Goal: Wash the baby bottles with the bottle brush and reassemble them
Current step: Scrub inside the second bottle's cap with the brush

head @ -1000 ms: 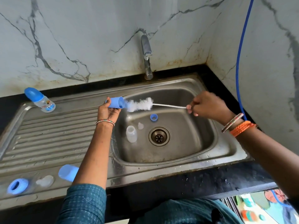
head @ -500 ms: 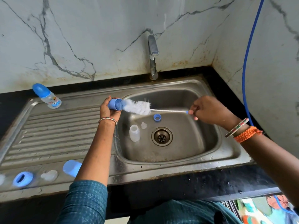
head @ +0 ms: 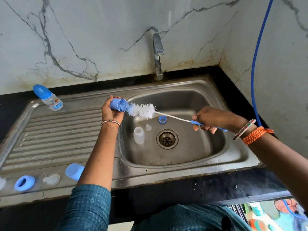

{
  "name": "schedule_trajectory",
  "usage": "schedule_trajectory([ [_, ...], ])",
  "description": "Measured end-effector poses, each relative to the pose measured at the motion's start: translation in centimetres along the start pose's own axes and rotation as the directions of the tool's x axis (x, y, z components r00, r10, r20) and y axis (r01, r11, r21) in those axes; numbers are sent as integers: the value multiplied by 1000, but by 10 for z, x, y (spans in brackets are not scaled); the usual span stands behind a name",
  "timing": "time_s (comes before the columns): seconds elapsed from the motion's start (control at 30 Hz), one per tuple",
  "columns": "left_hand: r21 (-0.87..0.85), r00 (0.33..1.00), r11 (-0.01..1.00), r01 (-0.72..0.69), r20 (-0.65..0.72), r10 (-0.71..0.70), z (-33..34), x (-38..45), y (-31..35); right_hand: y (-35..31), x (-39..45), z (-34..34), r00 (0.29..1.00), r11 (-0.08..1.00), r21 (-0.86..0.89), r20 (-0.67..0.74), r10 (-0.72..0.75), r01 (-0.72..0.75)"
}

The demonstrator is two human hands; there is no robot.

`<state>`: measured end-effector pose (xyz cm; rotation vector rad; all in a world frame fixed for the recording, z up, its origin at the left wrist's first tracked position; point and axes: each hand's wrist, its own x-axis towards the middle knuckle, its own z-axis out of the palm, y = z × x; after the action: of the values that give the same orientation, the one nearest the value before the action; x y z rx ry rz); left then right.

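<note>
Here, fingers of the left hand (head: 111, 112) curled round a blue cap (head: 117, 104), held on its side above the left rim of the sink (head: 191, 170), open mouth turned toward the basin. Fingers of the right hand (head: 210, 117) wrapped tight about the blue handle of the bottle brush (head: 143, 110), above the right half of the sink. White bristles half out of the cap, only the tip inside its mouth; thin wire stem sloping down from bristles to handle. Down in the sink, left of the drain (head: 167, 139): a clear bottle (head: 138, 135) lying on its side, a clear teat (head: 148, 127) just beside it, a blue ring (head: 162, 119) a little farther back. Left of the sink, on the ribbed draining board: an assembled bottle with a blue cap (head: 48, 98) at the far edge; at the near edge a second blue cap (head: 74, 171), another teat (head: 51, 179) and another blue ring (head: 24, 182). Behind the sink, a tap (head: 158, 55).
</note>
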<state>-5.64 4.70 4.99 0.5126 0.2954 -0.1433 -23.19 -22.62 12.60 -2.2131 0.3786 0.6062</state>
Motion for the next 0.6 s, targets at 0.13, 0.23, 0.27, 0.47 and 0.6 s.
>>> schedule_trajectory([
  [0.13, -1, 998, 1000, -14, -57, 14, -1, 0, 2, 5, -3, 2, 914, 936, -332, -334, -230, 115],
  [0.23, 22, 998, 1000, 0, -59, 1, -3, 1, 2, 1, -5, 2, 836, 908, -414, -476, -273, 61],
  [0.27, 32, 999, 999, 6, -46, -5, -4, 1, 2, 0, -4, -1, 850, 916, -399, -464, -248, 50],
  [0.47, -3, 1000, 1000, 1, -8, -1, -2, -1, 4, -2, -7, 3, 832, 851, -525, -482, -275, -23],
  [0.6, 13, 998, 1000, 1, -55, -1, -3, -1, 2, -7, -13, 7, 710, 845, -534, -584, -395, 31],
])
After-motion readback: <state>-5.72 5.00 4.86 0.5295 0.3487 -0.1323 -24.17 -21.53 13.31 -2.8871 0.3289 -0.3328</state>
